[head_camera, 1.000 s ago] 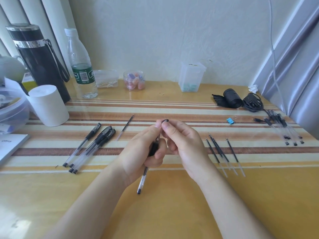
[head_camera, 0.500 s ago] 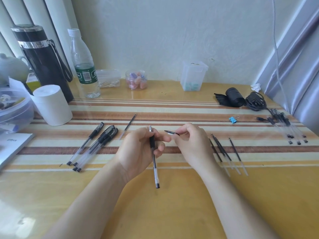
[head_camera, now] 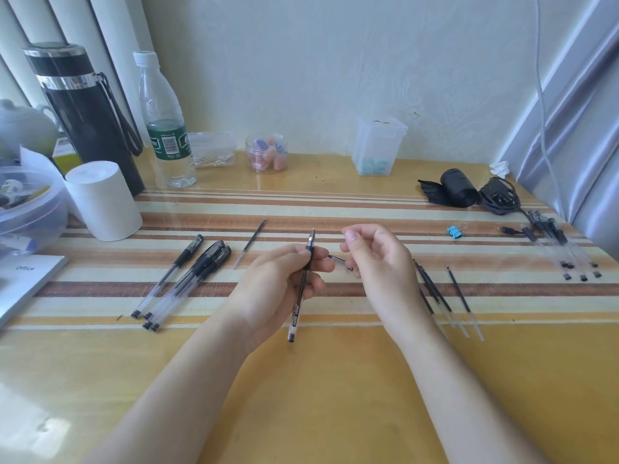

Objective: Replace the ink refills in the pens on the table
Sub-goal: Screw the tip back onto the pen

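Both forearms are bare along their visible length; the left hand (head_camera: 278,289) and right hand (head_camera: 382,262) are bare too, nails short and plain.

Uncapped pen (head_camera: 303,283), centre frame: clear barrel, black grip, tip toward the top, slightly tilted, gripped by left hand (head_camera: 278,289). The cap (head_camera: 340,262) sits just right of the grip, pinched by right hand (head_camera: 382,262). Four capped pens (head_camera: 187,279) lie bunched diagonally on the surface, left of centre. One loose refill (head_camera: 253,241) lies above centre. Several refills (head_camera: 435,289) lie right of centre. More clear pens (head_camera: 562,249) lie at the right edge.
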